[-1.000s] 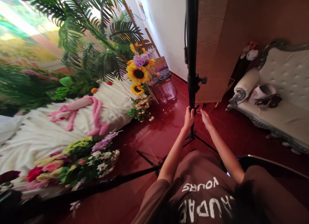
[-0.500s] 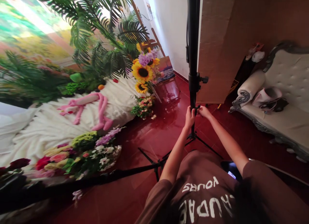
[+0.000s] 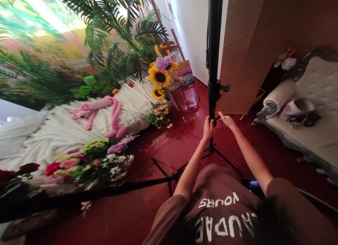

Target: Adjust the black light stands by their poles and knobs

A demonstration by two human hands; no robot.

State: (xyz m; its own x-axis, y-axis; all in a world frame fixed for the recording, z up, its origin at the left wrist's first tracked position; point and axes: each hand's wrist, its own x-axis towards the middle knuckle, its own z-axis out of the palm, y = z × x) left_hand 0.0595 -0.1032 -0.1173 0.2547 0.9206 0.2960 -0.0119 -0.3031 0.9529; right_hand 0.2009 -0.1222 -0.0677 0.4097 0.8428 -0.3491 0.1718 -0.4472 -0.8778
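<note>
A black light stand (image 3: 212,67) rises upright before me, its tripod legs (image 3: 224,157) spread on the floor. Low on its pole, my left hand (image 3: 208,129) wraps around the shaft from the left. Just right of it, beside a small black knob (image 3: 217,117), is my right hand (image 3: 227,121); its fingers are apart, with the index finger stretched toward the knob. Whether a fingertip touches the knob is too small to tell. Higher up, a larger clamp knob (image 3: 225,88) sticks out from the collar.
A second black stand (image 3: 126,186) slants across the lower left, legs near my left forearm. A cream sofa (image 3: 314,132) stands right, a brown panel (image 3: 237,54) behind the pole. Left are a white fur cover (image 3: 134,105), a pink plush toy (image 3: 114,116) and sunflowers (image 3: 160,77).
My right hand has loosened from the knob and its fingers have spread, drawing slightly right. My left hand stays around the pole. The view has turned a little left.
</note>
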